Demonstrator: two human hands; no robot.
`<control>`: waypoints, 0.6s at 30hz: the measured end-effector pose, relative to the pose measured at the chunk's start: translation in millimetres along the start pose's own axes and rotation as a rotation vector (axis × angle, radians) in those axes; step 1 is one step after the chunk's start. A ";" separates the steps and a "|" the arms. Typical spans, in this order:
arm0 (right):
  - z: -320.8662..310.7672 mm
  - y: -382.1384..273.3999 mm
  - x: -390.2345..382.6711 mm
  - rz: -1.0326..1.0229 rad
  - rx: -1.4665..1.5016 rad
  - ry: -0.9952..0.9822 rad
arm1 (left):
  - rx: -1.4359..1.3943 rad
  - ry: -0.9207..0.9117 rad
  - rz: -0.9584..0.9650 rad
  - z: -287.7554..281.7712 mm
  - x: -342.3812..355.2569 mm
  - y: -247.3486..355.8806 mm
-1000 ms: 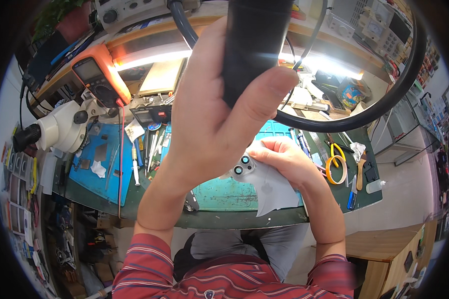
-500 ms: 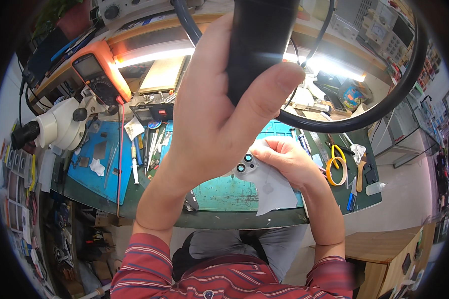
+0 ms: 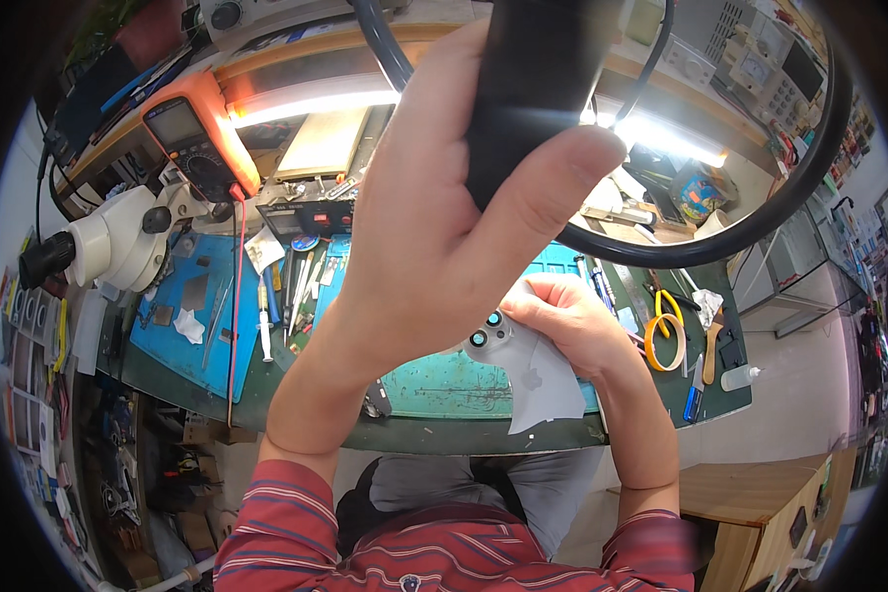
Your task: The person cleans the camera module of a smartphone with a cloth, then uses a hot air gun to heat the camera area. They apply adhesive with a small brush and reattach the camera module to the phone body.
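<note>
We saw a dark green bench top [image 3: 434,436] with a blue mat [image 3: 192,369] lying on its left and a teal mat [image 3: 424,377] in the middle, a syringe [image 3: 264,321] between them. On the right we found yellow-handled pliers [image 3: 674,299], a yellow ring [image 3: 681,345], a wooden-handled tool [image 3: 710,360], a blue-handled tool [image 3: 694,403] and a white bottle [image 3: 736,379].

The left grip [image 3: 429,232] wraps around a fat black tube [image 3: 538,89]. The right grip [image 3: 570,314] pinches a pale phone back [image 3: 541,383] with round lenses, over a teal mat [image 3: 429,380] on the surface [image 3: 444,438]. An orange meter [image 3: 199,143] leans on the left.
</note>
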State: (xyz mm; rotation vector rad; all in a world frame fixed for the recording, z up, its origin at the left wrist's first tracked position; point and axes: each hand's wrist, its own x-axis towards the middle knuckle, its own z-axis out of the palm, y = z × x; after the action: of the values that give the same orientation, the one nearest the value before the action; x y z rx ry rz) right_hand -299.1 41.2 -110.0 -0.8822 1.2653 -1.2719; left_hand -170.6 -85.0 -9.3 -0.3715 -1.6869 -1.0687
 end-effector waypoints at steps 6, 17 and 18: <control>0.1 0.4 0.0 -0.014 0.017 0.018 | -0.004 -0.002 -0.009 0.0 -1.2 0.6; 1.4 0.0 -1.3 -0.013 0.053 0.046 | -0.004 0.000 -0.014 0.7 -1.9 -0.3; 1.2 -0.1 -1.2 -0.009 0.040 0.047 | -0.002 0.001 -0.015 1.1 -2.0 -0.2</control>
State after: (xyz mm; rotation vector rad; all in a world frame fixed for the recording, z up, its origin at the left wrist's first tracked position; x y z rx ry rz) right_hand -297.7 42.2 -109.5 -0.8347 1.2701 -1.3276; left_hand -170.7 -83.7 -11.2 -0.3595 -1.6904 -1.0815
